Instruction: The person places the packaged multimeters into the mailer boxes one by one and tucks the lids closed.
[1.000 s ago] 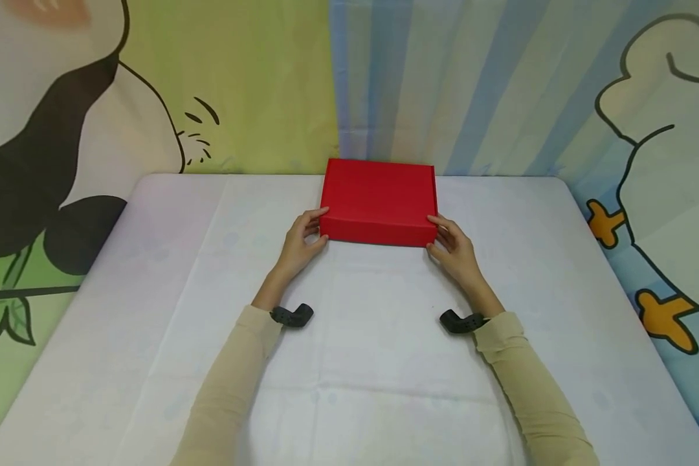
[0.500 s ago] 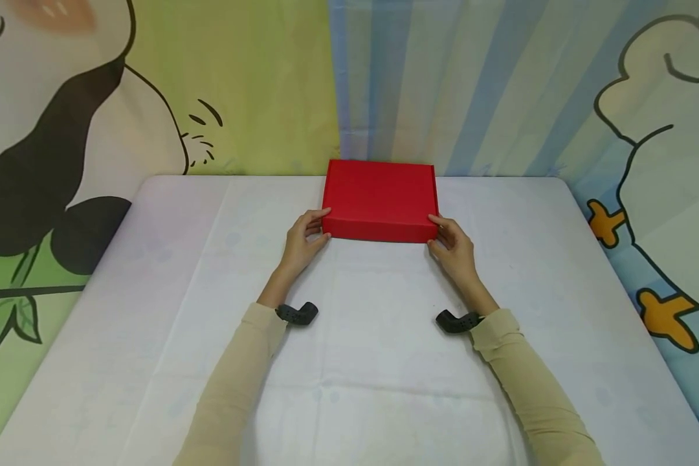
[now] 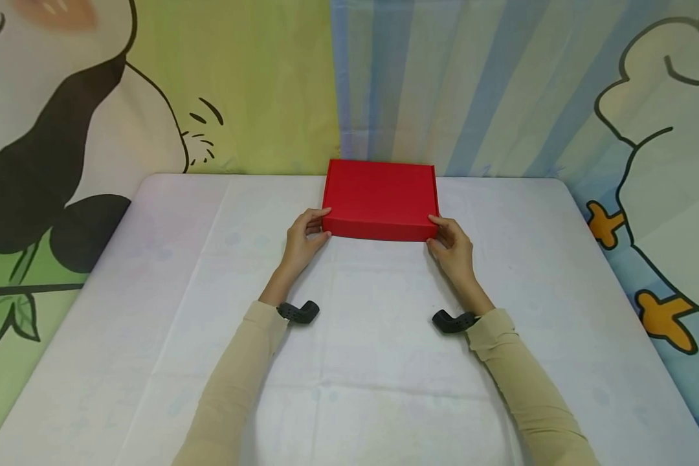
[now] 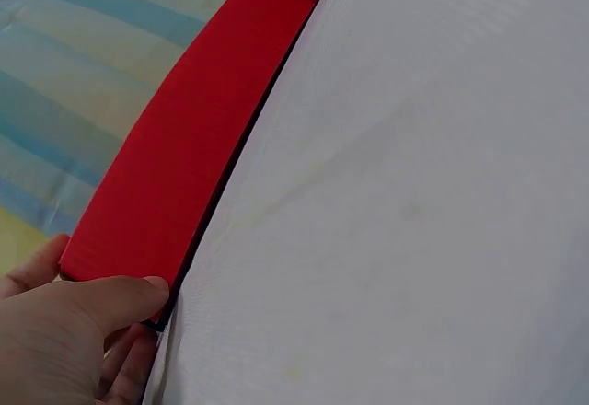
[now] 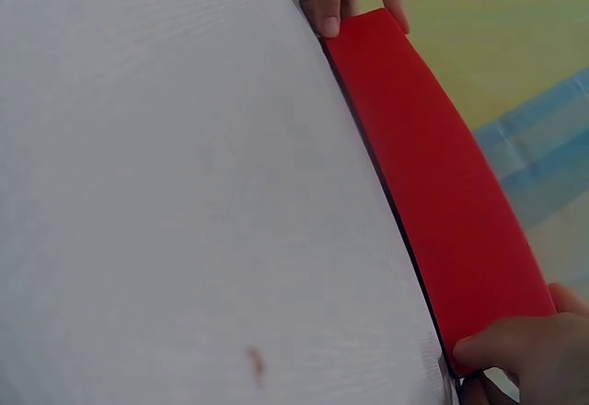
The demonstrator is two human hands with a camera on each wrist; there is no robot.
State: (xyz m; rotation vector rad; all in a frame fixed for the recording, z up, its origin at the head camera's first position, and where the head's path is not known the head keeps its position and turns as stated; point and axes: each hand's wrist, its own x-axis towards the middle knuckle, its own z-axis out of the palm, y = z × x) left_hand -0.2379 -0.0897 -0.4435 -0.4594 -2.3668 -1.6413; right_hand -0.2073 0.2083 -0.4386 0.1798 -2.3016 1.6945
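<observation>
A flat red box [image 3: 381, 194] lies near the table's far edge, its long front side toward me. My left hand [image 3: 300, 243] grips its front left corner; in the left wrist view the thumb [image 4: 129, 300] presses on the front face. At the front right corner, my right hand [image 3: 455, 251] holds the box the same way, its thumb [image 5: 492, 342] on the front face in the right wrist view. Both wrist views show a dark line of shadow under the box's lower front edge. The inside of the box is hidden.
The table [image 3: 378, 349] has a white cloth with faint creases. Right behind the box hangs a printed curtain [image 3: 443, 84], with cartoon animals at both sides. Each wrist bears a black strap mount, the left mount [image 3: 299, 312] and the right mount [image 3: 453, 321].
The box's front edge has shifted slightly away from me, and both hands have stayed on its corners. The right wrist has moved a little inward.
</observation>
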